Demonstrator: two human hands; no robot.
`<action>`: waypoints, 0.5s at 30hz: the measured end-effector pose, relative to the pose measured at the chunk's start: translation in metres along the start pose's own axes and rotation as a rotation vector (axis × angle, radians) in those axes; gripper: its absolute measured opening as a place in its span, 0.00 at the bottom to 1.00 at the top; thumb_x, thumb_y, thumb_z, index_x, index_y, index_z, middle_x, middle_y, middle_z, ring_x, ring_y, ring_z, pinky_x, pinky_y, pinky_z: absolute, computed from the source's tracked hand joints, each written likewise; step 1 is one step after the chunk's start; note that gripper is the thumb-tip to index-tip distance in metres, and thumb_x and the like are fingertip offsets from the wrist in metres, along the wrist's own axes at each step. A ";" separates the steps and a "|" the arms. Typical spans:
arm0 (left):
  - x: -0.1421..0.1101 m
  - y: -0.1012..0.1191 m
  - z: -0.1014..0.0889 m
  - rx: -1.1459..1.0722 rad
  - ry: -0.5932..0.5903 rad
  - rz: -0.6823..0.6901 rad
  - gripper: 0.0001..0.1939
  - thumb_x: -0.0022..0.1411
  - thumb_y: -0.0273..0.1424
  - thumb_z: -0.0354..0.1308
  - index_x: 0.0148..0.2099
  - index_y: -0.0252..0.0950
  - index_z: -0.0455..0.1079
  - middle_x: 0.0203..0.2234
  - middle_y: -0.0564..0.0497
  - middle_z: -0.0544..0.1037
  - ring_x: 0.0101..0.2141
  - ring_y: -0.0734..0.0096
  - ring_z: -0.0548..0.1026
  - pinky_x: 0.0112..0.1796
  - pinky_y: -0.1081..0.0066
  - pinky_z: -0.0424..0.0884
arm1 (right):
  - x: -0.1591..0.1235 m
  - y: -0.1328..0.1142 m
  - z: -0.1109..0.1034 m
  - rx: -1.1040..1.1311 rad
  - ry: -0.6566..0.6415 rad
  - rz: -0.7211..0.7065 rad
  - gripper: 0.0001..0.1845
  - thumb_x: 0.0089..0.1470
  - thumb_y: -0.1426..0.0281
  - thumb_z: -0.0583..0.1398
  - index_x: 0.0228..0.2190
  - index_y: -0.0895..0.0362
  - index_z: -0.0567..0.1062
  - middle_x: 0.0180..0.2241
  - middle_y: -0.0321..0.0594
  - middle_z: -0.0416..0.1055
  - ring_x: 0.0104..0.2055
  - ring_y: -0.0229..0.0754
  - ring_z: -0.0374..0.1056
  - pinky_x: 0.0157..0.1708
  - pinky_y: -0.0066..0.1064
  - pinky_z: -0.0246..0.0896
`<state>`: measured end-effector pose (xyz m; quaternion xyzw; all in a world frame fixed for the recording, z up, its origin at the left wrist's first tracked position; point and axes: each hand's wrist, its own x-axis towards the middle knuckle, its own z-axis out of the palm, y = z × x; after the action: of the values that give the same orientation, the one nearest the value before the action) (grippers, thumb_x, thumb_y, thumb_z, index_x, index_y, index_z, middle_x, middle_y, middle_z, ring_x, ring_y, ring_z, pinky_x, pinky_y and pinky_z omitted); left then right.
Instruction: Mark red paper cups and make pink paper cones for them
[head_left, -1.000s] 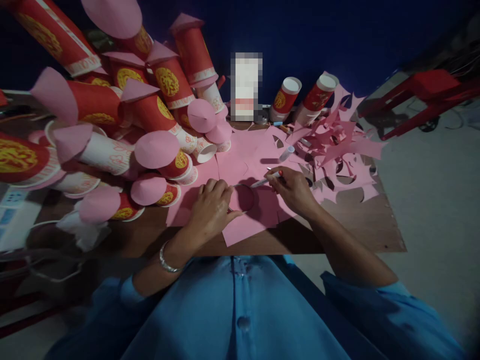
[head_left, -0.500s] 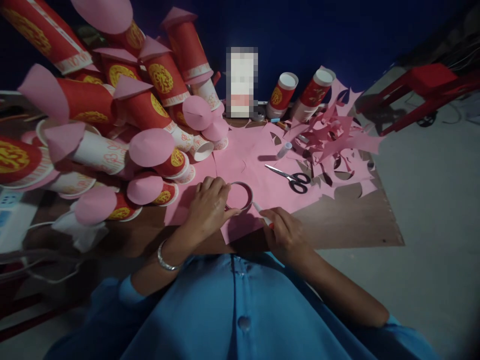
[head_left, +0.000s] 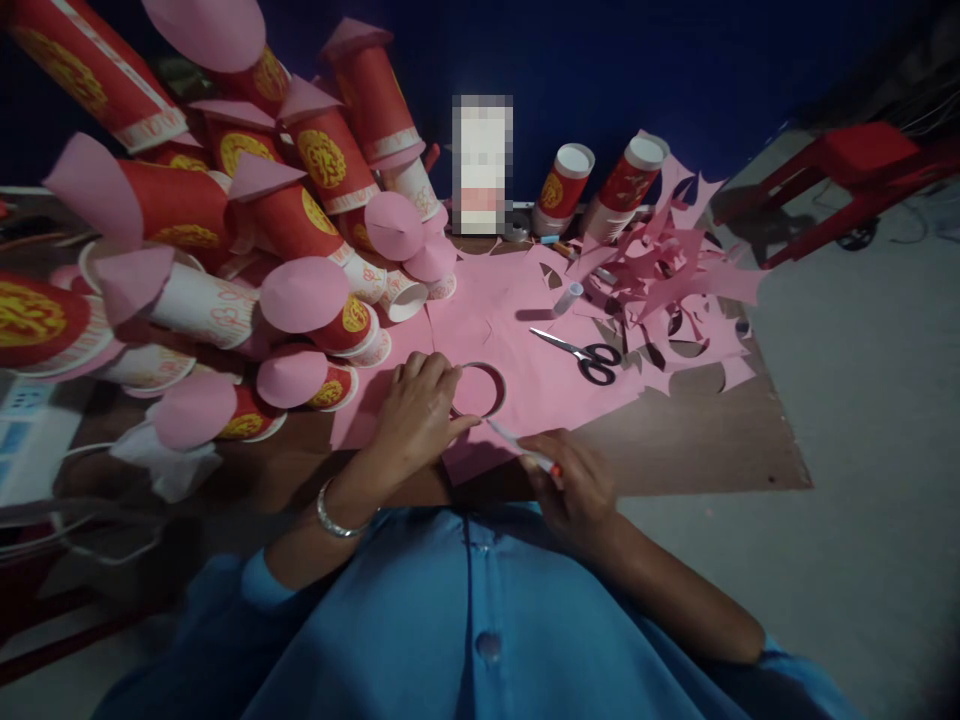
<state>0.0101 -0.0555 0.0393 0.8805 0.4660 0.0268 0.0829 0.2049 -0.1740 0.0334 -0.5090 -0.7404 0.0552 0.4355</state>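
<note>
My left hand (head_left: 417, 412) presses a round ring-shaped object (head_left: 480, 388) flat on a sheet of pink paper (head_left: 517, 350), fingers curled over its left rim. My right hand (head_left: 571, 488) grips a white pen (head_left: 517, 448) with a red end, its tip touching the paper at the lower right of the ring. A silver bracelet sits on my left wrist. Black-handled scissors (head_left: 581, 354) lie on the paper, beyond and to the right of the ring.
A heap of red and white paper cups with pink paper cones (head_left: 225, 250) fills the left of the wooden board (head_left: 712, 450). Pink paper offcuts (head_left: 667, 280) pile at the back right, beside two upright cups (head_left: 600, 190) and a small white tube (head_left: 568, 297). A red stool (head_left: 847, 175) stands far right.
My right hand has carried the pen from the far side of the ring round its right edge to the near side, uncovering the scissors. The left hand has kept still on the ring.
</note>
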 end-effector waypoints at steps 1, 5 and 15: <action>0.000 0.000 -0.001 -0.009 -0.010 -0.008 0.26 0.59 0.40 0.73 0.57 0.37 0.75 0.48 0.41 0.77 0.52 0.47 0.70 0.48 0.54 0.72 | 0.002 0.001 -0.005 0.037 0.054 0.013 0.12 0.68 0.76 0.57 0.51 0.56 0.72 0.35 0.43 0.80 0.35 0.43 0.78 0.33 0.34 0.75; 0.001 0.000 -0.001 -0.020 -0.033 -0.019 0.25 0.58 0.37 0.74 0.56 0.36 0.76 0.49 0.41 0.77 0.52 0.46 0.70 0.49 0.52 0.73 | 0.015 0.013 -0.021 0.151 0.214 0.086 0.19 0.66 0.80 0.57 0.54 0.52 0.72 0.36 0.38 0.80 0.33 0.41 0.79 0.34 0.34 0.78; 0.001 -0.003 0.003 -0.009 -0.029 0.001 0.18 0.59 0.31 0.69 0.51 0.32 0.76 0.50 0.39 0.77 0.53 0.45 0.70 0.51 0.50 0.73 | 0.049 0.063 0.021 0.107 -0.374 -0.081 0.40 0.63 0.71 0.66 0.69 0.54 0.55 0.64 0.58 0.70 0.64 0.56 0.71 0.59 0.55 0.74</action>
<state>0.0085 -0.0535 0.0355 0.8805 0.4644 0.0162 0.0938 0.2297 -0.0972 0.0169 -0.4357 -0.8243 0.1704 0.3187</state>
